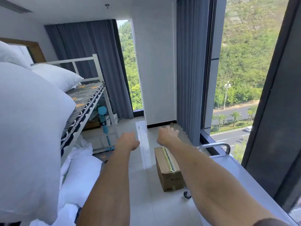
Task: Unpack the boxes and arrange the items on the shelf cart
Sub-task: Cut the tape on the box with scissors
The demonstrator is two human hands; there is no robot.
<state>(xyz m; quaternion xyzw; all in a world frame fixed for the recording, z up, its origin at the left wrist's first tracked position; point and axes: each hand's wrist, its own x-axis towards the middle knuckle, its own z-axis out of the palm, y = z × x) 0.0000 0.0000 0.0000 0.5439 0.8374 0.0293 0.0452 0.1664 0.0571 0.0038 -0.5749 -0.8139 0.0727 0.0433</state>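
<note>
Both bare arms stretch straight forward from the bottom of the view, held apart and roughly parallel. The left hand (pixel 128 140) is seen from the back with its fingers curled under, out of sight — whether it is closed cannot be told. The right hand (pixel 167 135) reaches slightly farther, fingers loosely bent and spread — holding nothing.

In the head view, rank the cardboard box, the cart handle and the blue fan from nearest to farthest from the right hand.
1. Cardboard box: on the floor just below the right hand.
2. Cart handle: to its right, by the window.
3. Blue fan: far left, under the bunk bed.
</note>
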